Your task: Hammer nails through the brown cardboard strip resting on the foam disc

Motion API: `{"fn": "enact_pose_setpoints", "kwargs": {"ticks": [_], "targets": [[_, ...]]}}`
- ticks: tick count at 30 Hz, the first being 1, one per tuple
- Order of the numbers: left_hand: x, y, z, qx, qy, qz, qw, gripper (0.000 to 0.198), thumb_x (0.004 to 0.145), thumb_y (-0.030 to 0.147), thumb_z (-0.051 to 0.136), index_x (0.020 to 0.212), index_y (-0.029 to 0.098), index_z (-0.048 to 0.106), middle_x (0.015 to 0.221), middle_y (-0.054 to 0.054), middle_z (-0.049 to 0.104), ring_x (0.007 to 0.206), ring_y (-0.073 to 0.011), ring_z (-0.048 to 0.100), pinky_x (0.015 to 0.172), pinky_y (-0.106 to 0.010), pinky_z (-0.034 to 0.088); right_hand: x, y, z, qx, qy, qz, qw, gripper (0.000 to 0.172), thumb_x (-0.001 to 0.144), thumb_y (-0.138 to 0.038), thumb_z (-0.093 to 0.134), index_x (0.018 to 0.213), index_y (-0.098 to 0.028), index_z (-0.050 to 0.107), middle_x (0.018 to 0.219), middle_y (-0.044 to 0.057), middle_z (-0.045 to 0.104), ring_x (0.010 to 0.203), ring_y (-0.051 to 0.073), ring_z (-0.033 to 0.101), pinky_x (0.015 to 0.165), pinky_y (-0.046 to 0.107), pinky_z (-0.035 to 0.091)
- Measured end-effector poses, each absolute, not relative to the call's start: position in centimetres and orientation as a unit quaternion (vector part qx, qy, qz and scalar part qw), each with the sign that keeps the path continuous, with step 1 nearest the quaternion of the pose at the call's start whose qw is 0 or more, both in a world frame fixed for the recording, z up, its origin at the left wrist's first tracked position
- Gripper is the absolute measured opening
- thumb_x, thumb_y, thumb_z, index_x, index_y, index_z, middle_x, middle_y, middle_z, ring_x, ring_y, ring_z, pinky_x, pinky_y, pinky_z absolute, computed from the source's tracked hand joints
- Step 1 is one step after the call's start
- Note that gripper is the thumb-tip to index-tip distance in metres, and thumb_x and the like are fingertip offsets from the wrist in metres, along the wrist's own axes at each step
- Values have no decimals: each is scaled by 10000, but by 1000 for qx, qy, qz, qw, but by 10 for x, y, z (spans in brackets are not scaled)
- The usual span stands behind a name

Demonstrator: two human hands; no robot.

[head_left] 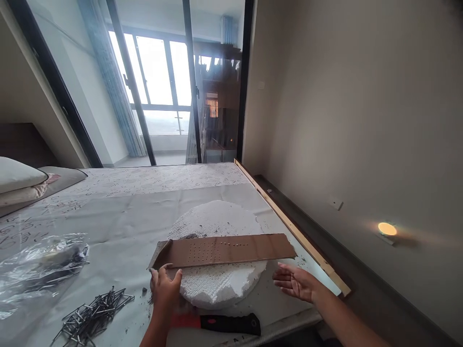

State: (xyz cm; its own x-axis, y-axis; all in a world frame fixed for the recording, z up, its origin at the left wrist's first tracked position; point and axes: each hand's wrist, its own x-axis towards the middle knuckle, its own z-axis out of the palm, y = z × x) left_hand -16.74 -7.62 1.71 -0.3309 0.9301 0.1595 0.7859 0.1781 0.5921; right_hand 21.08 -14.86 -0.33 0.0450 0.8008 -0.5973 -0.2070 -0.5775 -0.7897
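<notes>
A long brown cardboard strip (pixel 237 250) with rows of small holes lies across a rough-edged white foam disc (pixel 217 289). Its left end is bent up. My left hand (pixel 165 285) is at the strip's lower left corner, thumb and fingers apart; whether the fingertips press on the edge I cannot tell. Off the strip's right end, my right hand (pixel 294 282) is open and holds nothing, fingers stretched out. A tool's black and red handle (pixel 229 324) lies in front of the disc, its left part hidden behind my left forearm. To the left is a pile of grey nails (pixel 96 313).
A clear plastic bag (pixel 43 270) with dark contents lies at the left. Dark crumbs are scattered around the disc. The white-covered bed (pixel 123 217) has a wooden rail (pixel 292 229) along its right edge, beside a wall. Pillows (pixel 21 176) lie at the far left.
</notes>
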Motion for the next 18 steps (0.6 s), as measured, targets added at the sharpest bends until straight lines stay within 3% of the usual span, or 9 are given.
{"fn": "enact_pose_setpoints", "kwargs": {"ticks": [2, 4, 6, 10, 12, 18], "targets": [[-156, -81, 18, 624, 723, 290, 67, 345, 787, 305, 435, 1077, 147, 536, 1375, -171, 338, 1310, -312, 225, 1012, -469, 278, 202, -154, 14, -614, -359, 622, 329, 290, 742, -409, 584, 799, -126, 618, 841, 130, 683, 730, 214, 663, 620, 315, 515], [-138, -85, 18, 701, 659, 268, 43, 337, 790, 269, 426, 1080, 159, 560, 1379, -141, 363, 1312, -294, 237, 1035, -471, 246, 186, -147, 33, -612, -486, 555, 284, 286, 743, -397, 570, 819, -133, 649, 857, 125, 681, 761, 233, 653, 630, 332, 508], [-115, -89, 17, 771, 592, 230, 47, 351, 790, 224, 409, 1098, 168, 568, 1354, -115, 417, 1299, -261, 283, 1055, -452, 228, 163, -127, 48, -611, -608, 435, 262, 226, 747, -345, 568, 789, -148, 669, 864, 108, 671, 863, 238, 613, 752, 346, 468], [-74, -93, 15, 833, 529, 141, 77, 435, 742, 154, 436, 1161, 180, 548, 1360, -92, 419, 1298, -246, 292, 1070, -449, 210, 111, -68, 62, -578, -762, 217, 192, 185, 792, -183, 501, 854, -127, 666, 1059, 131, 612, 1075, 240, 500, 986, 391, 296], [-61, -92, 14, 831, 537, 117, 81, 491, 721, 159, 461, 1208, 161, 516, 1378, -113, 387, 1309, -267, 263, 1071, -466, 191, 90, -41, 60, -562, -804, 143, 133, 163, 794, -138, 502, 832, -97, 655, 1010, 141, 619, 1043, 246, 518, 942, 415, 346], [-54, -88, 13, 814, 558, 117, 108, 507, 722, 197, 481, 1226, 143, 502, 1371, -146, 387, 1302, -308, 259, 1061, -483, 193, 64, -3, 42, -516, -856, 12, -30, 168, 825, -263, 559, 862, -108, 612, 935, 60, 632, 867, 172, 592, 758, 364, 487]]}}
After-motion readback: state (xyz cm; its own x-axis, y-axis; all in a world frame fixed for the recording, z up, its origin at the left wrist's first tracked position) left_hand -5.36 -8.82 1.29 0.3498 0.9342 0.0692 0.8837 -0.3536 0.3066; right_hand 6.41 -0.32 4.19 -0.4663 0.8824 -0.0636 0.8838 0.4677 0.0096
